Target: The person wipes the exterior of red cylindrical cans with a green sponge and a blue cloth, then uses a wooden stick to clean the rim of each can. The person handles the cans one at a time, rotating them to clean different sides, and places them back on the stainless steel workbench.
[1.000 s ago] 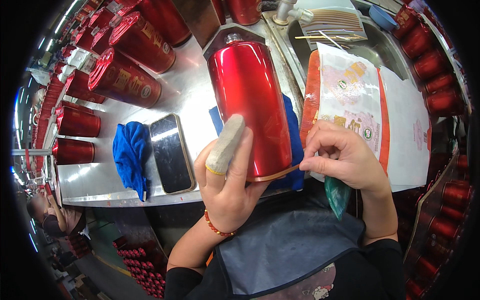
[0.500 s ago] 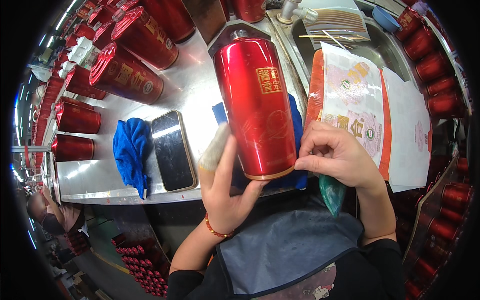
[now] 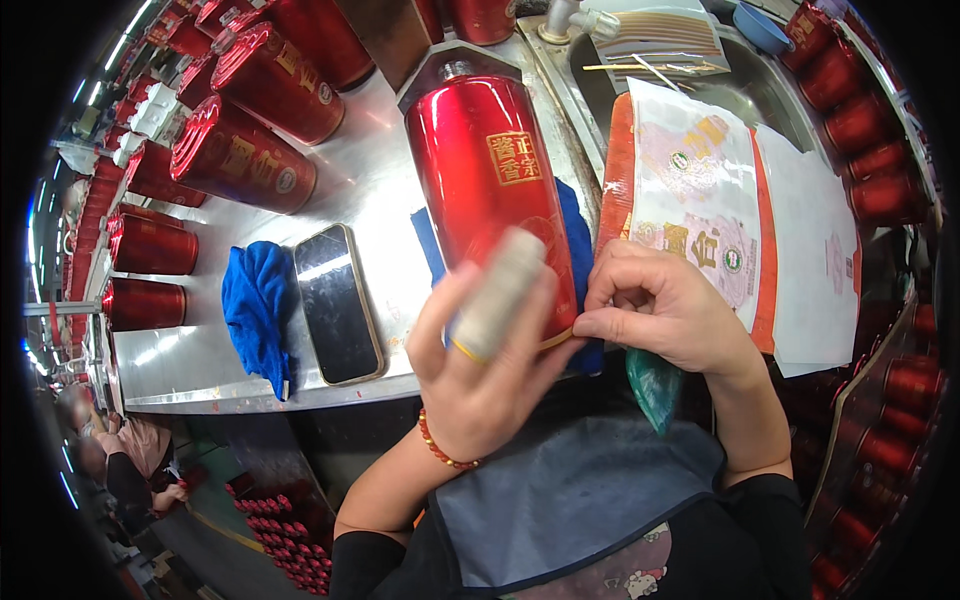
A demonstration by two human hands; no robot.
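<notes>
A red bottle (image 3: pixel 465 140) with a square of gold lettering lies just beyond the left hand (image 3: pixel 485 360), neck pointing away. That hand is fairly wide, its fingers apart in front of the bottle's lower part and its thumb near the base; motion blurs it (one finger wears a beige cover (image 3: pixel 500 297) with a yellow edge). The right hand (image 3: pixel 650 305), narrow, pinches the end of a thin brown strip (image 3: pixel 556 341) at the bottle's base. Just below the right hand hangs a green bag (image 3: pixel 652 392); beyond it lie white printed sheets (image 3: pixel 700 185). Left of the left hand, a phone (image 3: pixel 340 305) and a crumpled blue cloth (image 3: pixel 257 315) rest on a metal surface (image 3: pixel 200 350).
</notes>
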